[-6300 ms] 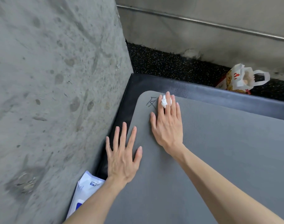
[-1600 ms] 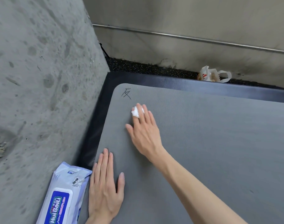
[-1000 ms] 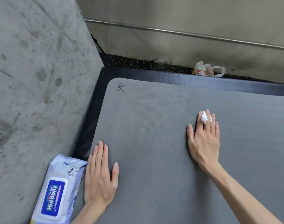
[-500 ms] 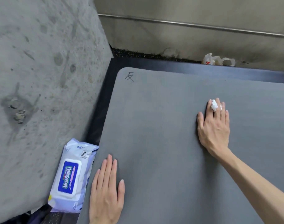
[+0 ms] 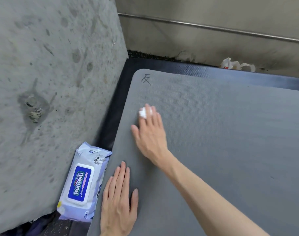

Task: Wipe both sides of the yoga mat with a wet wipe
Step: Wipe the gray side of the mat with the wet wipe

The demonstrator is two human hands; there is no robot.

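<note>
We press our right hand point(image 5: 150, 133) flat w/ the balled wipe point(image 5: 144, 113) pinched btwn fingertips at frame centre-left, left hand point(image 5: 119, 200) flat, fingers together, at bottom edge, while most unwiped mat point(image 5: 230, 133) stretches rightward, nearer our right.

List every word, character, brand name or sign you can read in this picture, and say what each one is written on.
"反": handwritten near the far left corner of the grey yoga mat.
"HuiBeili": large white letters on the blue label of the wet wipe pack beside the mat, turned sideways; the spelling is uncertain.
Pink line beside the brand name: too small to read.
Small print at the pack's ends: too blurred to read.
Red marks on the crumpled bag by the wall: unreadable.
</note>
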